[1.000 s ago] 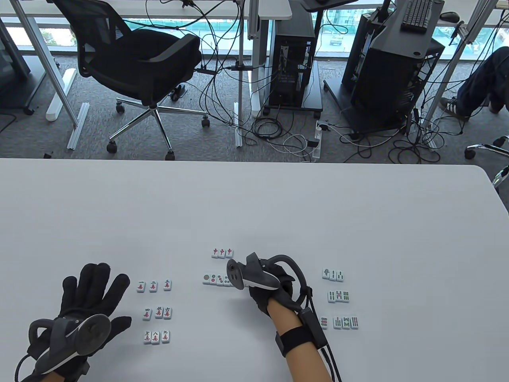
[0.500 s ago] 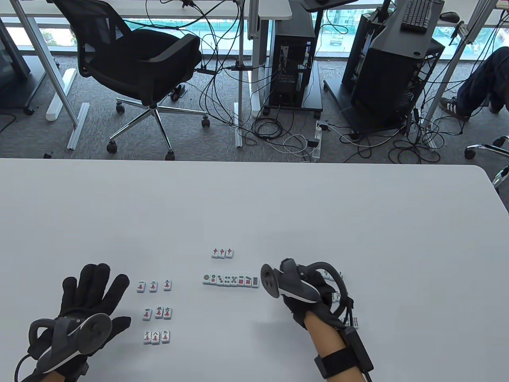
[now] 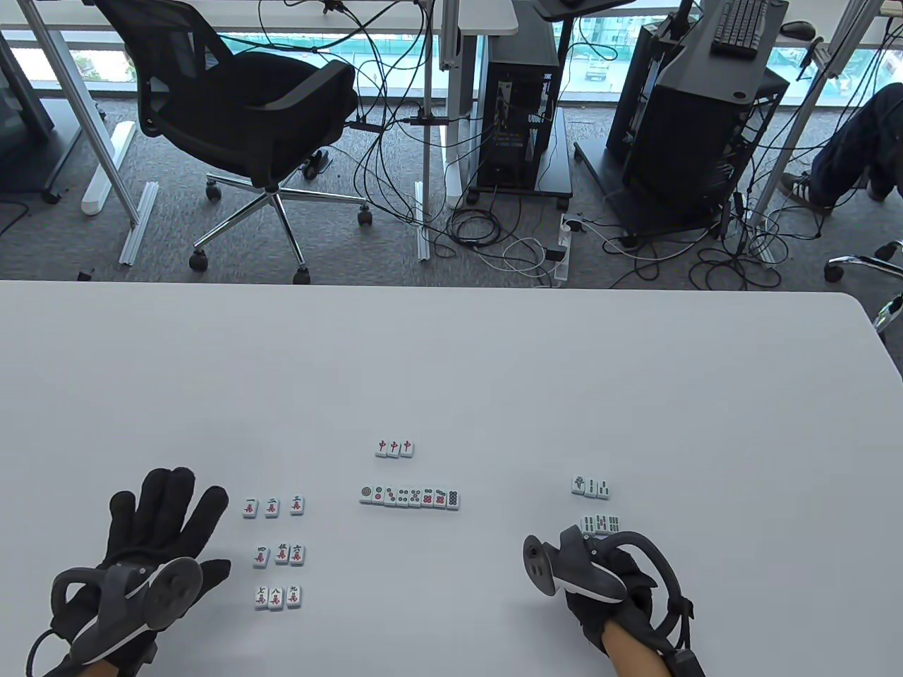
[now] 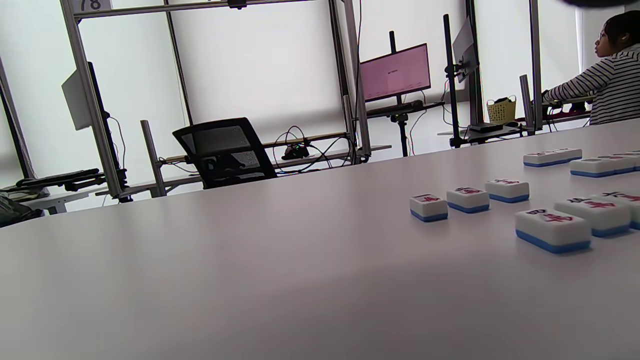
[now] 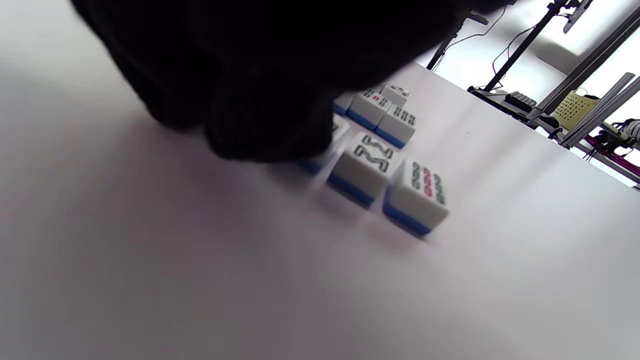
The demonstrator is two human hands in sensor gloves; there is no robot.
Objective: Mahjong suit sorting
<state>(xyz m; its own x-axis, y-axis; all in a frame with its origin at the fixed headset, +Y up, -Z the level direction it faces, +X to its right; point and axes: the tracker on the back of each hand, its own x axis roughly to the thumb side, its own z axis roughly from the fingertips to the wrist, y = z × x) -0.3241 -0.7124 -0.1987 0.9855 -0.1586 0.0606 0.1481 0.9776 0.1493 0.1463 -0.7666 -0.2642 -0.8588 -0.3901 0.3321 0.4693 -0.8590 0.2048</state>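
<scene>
White mahjong tiles with blue backs lie face up in groups. Character tiles form three rows (image 3: pixel 274 505), (image 3: pixel 280 555), (image 3: pixel 276 597), also seen in the left wrist view (image 4: pixel 468 198). Three red dragon tiles (image 3: pixel 394 448) lie above a row of circle tiles (image 3: pixel 409 497). Bamboo tiles form rows at the right (image 3: pixel 591 486), (image 3: pixel 600 523). My right hand (image 3: pixel 607 585) hangs over the lowest bamboo row and hides it. In the right wrist view its fingertips (image 5: pixel 270 120) touch or cover one tile beside two bamboo tiles (image 5: pixel 367 167), (image 5: pixel 417 197). My left hand (image 3: pixel 162 536) rests flat with fingers spread, left of the character tiles.
The white table (image 3: pixel 451 367) runs far back with a rounded far-right corner. Beyond it are an office chair (image 3: pixel 247 106), computer towers and floor cables. A person sits at a desk in the background of the left wrist view (image 4: pixel 607 85).
My right hand moved from the circle row to the right and toward me, and is now over the lowest bamboo row. The circle row is now fully visible. My left hand stayed put.
</scene>
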